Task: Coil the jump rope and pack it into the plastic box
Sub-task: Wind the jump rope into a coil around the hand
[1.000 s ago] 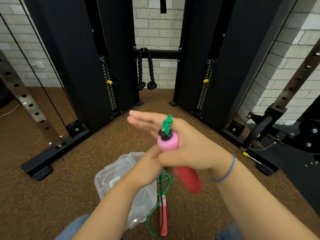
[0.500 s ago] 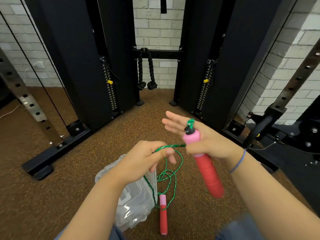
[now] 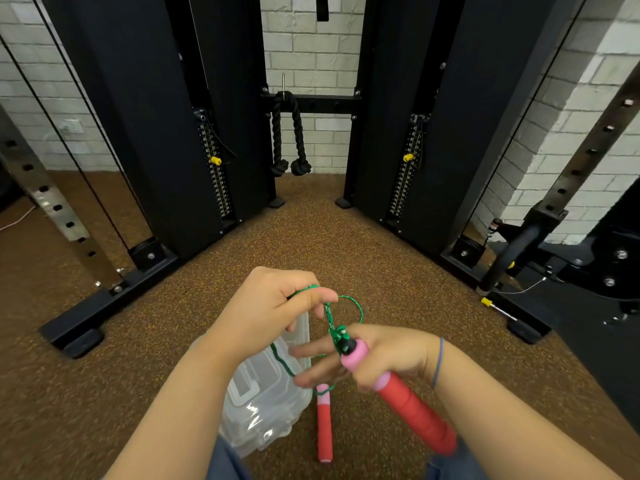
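Observation:
My right hand [image 3: 388, 355] grips one jump rope handle [image 3: 408, 403], red with a pink end, tilted down to the right. The green rope [image 3: 356, 306] leaves its black tip and arcs up in a loop to my left hand [image 3: 273, 313], which pinches it between thumb and fingers. Part of the rope runs over my right fingers and down. The second red and pink handle [image 3: 324, 424] lies on the floor below my hands. A clear plastic box [image 3: 263, 410] with its lid on sits on the floor under my left forearm, partly hidden.
Brown speckled rubber floor [image 3: 311, 244] stretches ahead. Two black weight-stack towers [image 3: 166, 116] [image 3: 446, 116] stand left and right, with a black tricep rope [image 3: 289, 136] hanging between them. A steel rack upright [image 3: 52, 206] leans at left; black equipment [image 3: 588, 258] crowds the right.
My right hand has come down and toward me with the handle. My left hand has risen, drawing the rope into a loop between the two hands.

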